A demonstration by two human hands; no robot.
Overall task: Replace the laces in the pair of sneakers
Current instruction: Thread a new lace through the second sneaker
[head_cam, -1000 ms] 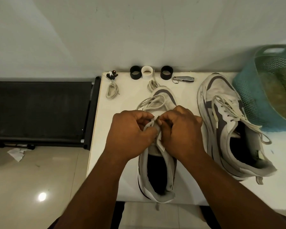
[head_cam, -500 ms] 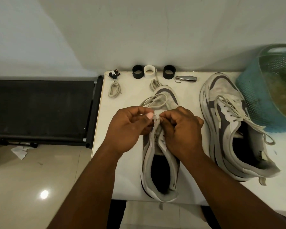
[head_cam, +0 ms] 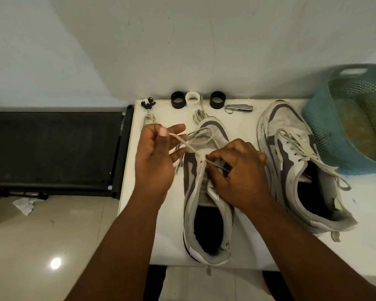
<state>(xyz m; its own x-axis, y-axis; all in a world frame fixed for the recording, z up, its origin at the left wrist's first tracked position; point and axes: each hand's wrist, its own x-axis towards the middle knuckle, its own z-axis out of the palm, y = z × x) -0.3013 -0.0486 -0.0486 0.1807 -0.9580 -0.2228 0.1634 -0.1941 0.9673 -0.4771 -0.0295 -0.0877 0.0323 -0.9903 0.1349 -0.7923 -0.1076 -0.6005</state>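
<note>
A white and grey sneaker (head_cam: 206,216) stands in the middle of the white table (head_cam: 137,187), toe away from me. Its off-white lace (head_cam: 183,142) runs out of an upper eyelet to the left. My left hand (head_cam: 155,156) pinches that lace end between thumb and forefinger, raised left of the shoe. My right hand (head_cam: 237,170) rests on the shoe's tongue area, its fingers curled on the other part of the lace by the eyelets. The second sneaker (head_cam: 295,166) lies to the right, laced loosely, its lace ends trailing.
At the table's back edge stand two black rings (head_cam: 178,100), a white ring (head_cam: 193,99), a metal nail clipper (head_cam: 239,108) and two coiled laces (head_cam: 149,119). A teal basket (head_cam: 347,118) fills the right corner. A black treadmill (head_cam: 52,148) lies left.
My left hand has pulled away from the shoe up and to the left, drawing the lace out through the eyelet. My right hand stayed on the shoe's lacing.
</note>
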